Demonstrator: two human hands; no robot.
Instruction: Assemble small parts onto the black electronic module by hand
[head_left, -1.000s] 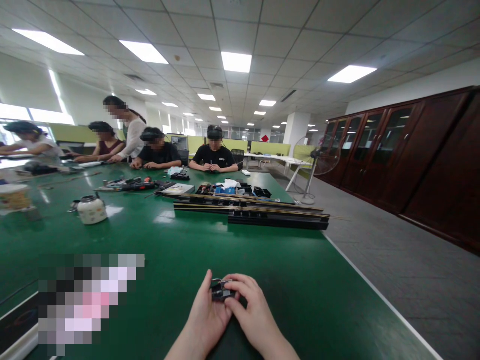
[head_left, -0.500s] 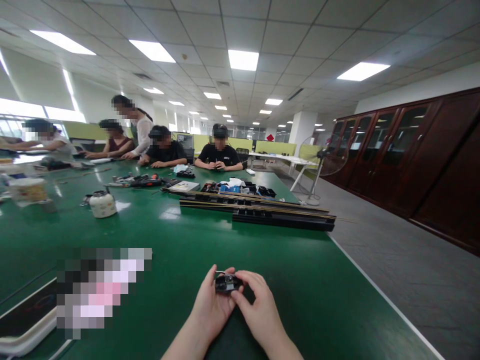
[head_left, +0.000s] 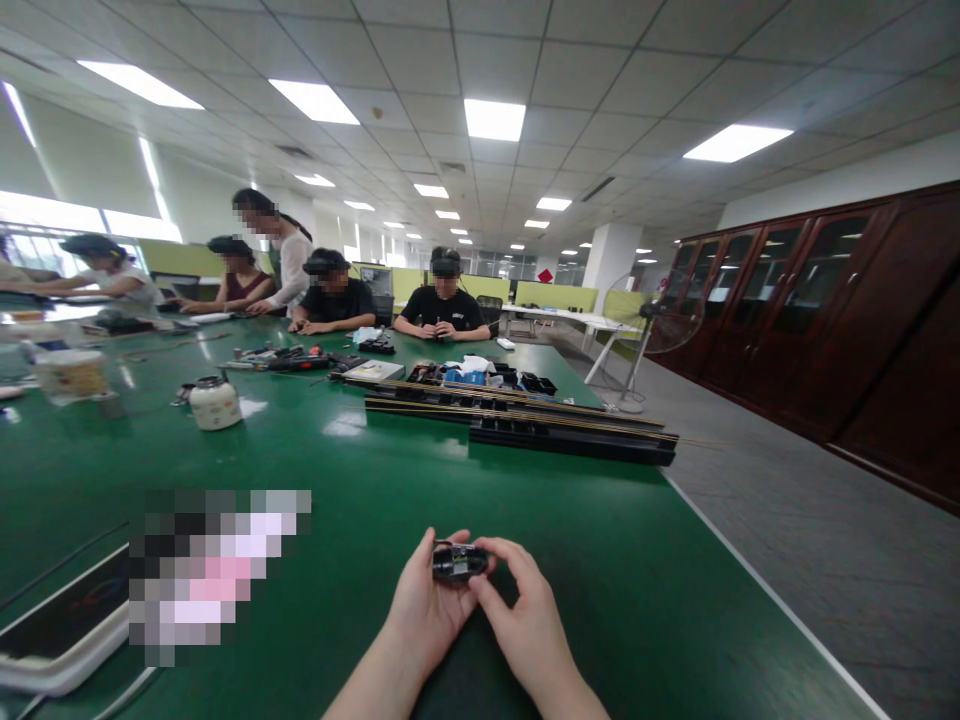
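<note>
Black plastic by the look of it: we've got the small black part (head_left: 459,562) pinched between both hands, just above the green table (head_left: 630,580) near our edge. Our left hand (head_left: 426,612) cups it from the left and underneath, fingers closed on it. Our right hand (head_left: 519,628) clamps thumb and forefinger on its right end. Its long axis runs left to right across us, bridging the two grips. Long black rails (head_left: 525,428) lie well apart, further up the table.

place: you sit in an open-plan office used for bench work | signs: panel lights (head_left: 493,118) in grid ceiling, green partitions (head_left: 555,296), dark wooden cabinets (head_left: 825,300) | long green table (head_left: 375,480) shared with seated people (head_left: 442,305)
</note>
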